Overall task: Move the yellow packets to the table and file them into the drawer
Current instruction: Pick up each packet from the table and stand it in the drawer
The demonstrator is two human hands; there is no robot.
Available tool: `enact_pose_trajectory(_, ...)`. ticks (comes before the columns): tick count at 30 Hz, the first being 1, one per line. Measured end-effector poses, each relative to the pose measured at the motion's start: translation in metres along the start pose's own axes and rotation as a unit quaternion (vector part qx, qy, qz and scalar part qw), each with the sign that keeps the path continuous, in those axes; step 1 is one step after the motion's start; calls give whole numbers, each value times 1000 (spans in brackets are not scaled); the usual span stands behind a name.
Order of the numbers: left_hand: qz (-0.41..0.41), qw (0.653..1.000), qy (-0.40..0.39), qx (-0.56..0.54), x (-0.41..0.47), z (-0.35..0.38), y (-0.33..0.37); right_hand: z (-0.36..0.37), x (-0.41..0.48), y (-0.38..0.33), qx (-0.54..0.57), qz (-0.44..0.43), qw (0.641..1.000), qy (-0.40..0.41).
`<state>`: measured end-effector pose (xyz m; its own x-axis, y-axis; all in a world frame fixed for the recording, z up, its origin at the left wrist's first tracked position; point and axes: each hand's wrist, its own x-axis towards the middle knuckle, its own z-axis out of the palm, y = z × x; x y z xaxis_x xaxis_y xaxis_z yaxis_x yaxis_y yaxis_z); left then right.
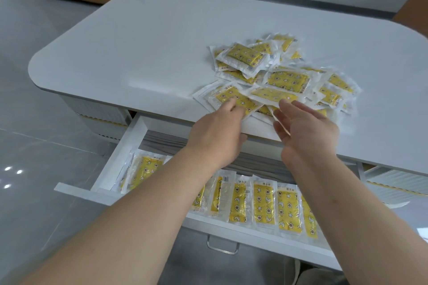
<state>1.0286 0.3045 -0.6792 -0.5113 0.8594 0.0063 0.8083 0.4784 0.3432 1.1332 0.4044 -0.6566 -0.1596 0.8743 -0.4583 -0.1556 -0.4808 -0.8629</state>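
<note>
Table [139, 41]: yellow packets [287, 78] heaped, likely light, slick; pinch clear edge; left grip [217, 127] touching one, closure unclear; right grip [305, 127] released.

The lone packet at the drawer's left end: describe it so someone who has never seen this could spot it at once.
Find the white table and the open drawer beneath its near edge. A row of yellow packets lines the drawer's front; the lone packet lies left of the left forearm, by the drawer's left wall, tilted while the row stands straight.
</note>
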Motion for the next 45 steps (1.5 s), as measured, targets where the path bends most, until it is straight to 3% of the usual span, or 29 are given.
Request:
enact_pose_trajectory(3,9,999,-11,47,2,9,-1,-1,3,-3,48,34,998,0)
enact_pose_trajectory(13,61,990,74,108,5,15,-7,-10,10,-14,117,140,982,-53)
enact_pose_trajectory(19,34,990,136,-12,7,7,-8,-13,12,-15,116,149,980,-66)
enact_pose_trajectory(26,15,963,234,-129,10,-4,-6,-14,13,-14,106,175,978,-40)
enact_pose_trajectory(30,-16,955,239,-178,12,-10,-5,-12,11,-12,92,171,981,-20)
enact_pose_trajectory(38,-81,941,204,-256,9,-20,-4,-8,2,-9,49,157,984,-65)
enact_pose_trajectory(45,-91,890,234,-381,3,-28,-3,4,-11,0,44,125,985,-107)
